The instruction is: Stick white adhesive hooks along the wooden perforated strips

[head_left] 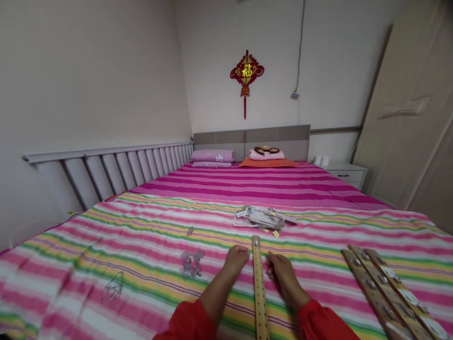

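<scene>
A long, narrow tan strip (pixel 259 288) with rows of small holes lies on the striped bedspread between my hands. Near its far end sits a small shiny piece (pixel 255 242). My left hand (pixel 237 260) is just left of the strip, its fingers curled together. On the other side is my right hand (pixel 282 271), thumb and fingers closed in a pinch. Whatever either hand may hold is too small or hidden to make out. Several small clear plastic bags (pixel 192 263) lie left of my left hand.
Beyond the strip is a pile of plastic packaging (pixel 262 217) with small yellow scraps. Several brown strips (pixel 380 288) bearing shiny pieces and white discs lie at right. A thin loop of cord or wire (pixel 113 286) is at left. A railing (pixel 130 165) borders the bed.
</scene>
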Available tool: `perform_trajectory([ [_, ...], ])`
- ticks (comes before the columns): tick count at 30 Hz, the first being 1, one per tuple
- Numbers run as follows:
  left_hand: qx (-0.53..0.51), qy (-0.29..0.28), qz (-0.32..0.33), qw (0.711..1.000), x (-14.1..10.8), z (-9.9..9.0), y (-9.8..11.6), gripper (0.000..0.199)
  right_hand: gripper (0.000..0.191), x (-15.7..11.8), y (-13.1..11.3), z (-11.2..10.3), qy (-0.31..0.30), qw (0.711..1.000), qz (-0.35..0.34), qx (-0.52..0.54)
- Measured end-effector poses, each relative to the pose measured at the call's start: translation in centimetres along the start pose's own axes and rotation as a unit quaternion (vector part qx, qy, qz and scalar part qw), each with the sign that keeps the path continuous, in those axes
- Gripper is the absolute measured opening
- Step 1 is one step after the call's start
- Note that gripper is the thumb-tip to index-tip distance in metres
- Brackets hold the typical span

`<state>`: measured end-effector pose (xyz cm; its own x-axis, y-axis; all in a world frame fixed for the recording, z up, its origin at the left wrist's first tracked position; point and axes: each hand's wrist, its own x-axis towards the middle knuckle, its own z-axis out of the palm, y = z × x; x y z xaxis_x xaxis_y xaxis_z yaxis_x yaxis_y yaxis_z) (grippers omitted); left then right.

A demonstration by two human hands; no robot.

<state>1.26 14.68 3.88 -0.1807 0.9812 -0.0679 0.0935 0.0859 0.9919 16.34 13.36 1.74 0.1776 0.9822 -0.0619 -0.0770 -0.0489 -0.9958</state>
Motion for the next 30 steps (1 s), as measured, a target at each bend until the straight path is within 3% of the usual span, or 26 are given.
perform_trajectory([
  [3, 0.039, 0.031, 0.048, 0.998, -0.6, -4.8, 1.0, 0.013, 0.041, -3.3, 1.1, -1.3, 0.015, 1.000, 0.003, 0.007],
  [6, 0.100, 0.108, 0.083, 0.986, 0.6, -10.4, 2.0, 0.013, 0.042, -5.3, 2.3, -2.0, 0.012, 0.998, -0.058, -0.006],
  [9, 0.181, 0.188, 0.078, 0.962, 2.7, -15.0, 2.4, 0.005, 0.043, -6.0, 2.8, -1.8, 0.017, 0.996, -0.090, -0.022],
  [11, 0.237, 0.214, 0.061, 0.946, 3.9, -17.0, 2.2, 0.005, 0.045, -6.0, 2.9, -1.7, 0.022, 0.995, -0.091, -0.027],
  [14, 0.312, 0.223, 0.032, 0.923, 5.5, -18.3, 1.6, 0.012, 0.045, -5.7, 3.3, -1.6, 0.022, 0.995, -0.089, -0.030],
  [21, 0.390, 0.218, -0.008, 0.894, 7.4, -19.0, 1.1, 0.012, 0.046, -5.4, 3.7, -1.7, 0.024, 0.993, -0.102, -0.048],
  [26, 0.367, 0.237, -0.010, 0.899, 6.6, -19.8, 1.9, 0.018, 0.048, -5.5, 3.3, -1.6, 0.030, 0.992, -0.111, -0.048],
  [30, 0.292, 0.256, 0.000, 0.921, 5.1, -20.0, 3.5, 0.020, 0.048, -5.4, 3.1, -1.4, 0.035, 0.992, -0.115, -0.039],
])
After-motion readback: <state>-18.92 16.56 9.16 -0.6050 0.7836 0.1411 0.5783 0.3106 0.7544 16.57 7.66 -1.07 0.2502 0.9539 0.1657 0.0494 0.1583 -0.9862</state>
